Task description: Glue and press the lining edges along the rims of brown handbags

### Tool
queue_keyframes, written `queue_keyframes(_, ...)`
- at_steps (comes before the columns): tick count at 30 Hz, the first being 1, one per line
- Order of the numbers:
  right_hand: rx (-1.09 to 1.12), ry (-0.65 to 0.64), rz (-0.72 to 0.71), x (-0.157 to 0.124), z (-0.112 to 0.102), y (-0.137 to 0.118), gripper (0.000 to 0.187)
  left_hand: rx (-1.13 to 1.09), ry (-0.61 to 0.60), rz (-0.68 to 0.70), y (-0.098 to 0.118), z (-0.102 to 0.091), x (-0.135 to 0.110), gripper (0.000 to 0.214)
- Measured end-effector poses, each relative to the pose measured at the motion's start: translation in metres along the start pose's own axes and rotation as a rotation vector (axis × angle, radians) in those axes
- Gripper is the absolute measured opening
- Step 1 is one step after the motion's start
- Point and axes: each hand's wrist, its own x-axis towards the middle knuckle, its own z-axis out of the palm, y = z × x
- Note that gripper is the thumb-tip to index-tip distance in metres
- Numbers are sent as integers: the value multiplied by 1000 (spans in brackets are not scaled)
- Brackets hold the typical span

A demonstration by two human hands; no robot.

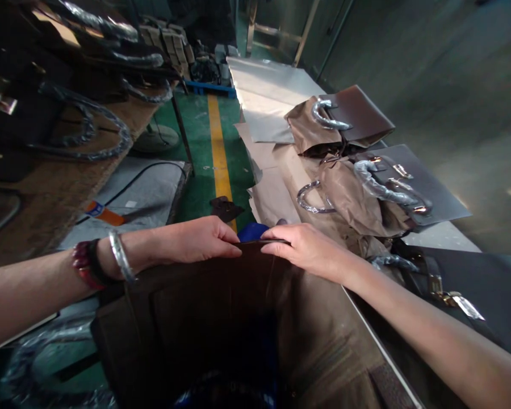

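A dark brown handbag (pixel 204 307) fills the lower middle of the head view, its inside in deep shadow. My left hand (pixel 208 241) pinches its upper edge between thumb and fingers, wearing a silver bangle and a red bead bracelet at the wrist. A short way to the right, my right hand (pixel 300 247) pinches the same edge. A plastic-wrapped handle (pixel 46 346) shows at the lower left; whether it belongs to this bag I cannot tell. Something blue (pixel 253 232) peeks out just beyond the edge, between the hands.
Several brown and dark handbags (pixel 344 190) with wrapped handles lie on the right-hand table (pixel 272 94). More dark bags stand on the wooden table (pixel 106 162) at left. An orange-handled tool (pixel 106 213) lies there. A green floor with a yellow stripe (pixel 217 147) runs between.
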Motion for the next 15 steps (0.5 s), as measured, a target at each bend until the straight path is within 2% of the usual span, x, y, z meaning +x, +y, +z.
queue_keyframes(5, 188, -65, 75, 7, 1, 3, 21, 3, -1, 6, -5, 1, -1, 22)
queue_keyframes(11, 163, -32, 58, 10, 4, 1, 19, 30, -1, -50, -2, -4, -3, 35)
queue_keyframes(15, 163, -18, 60, 10, 3, -6, 16, 166, 38, 49, 3, -2, 8, 39)
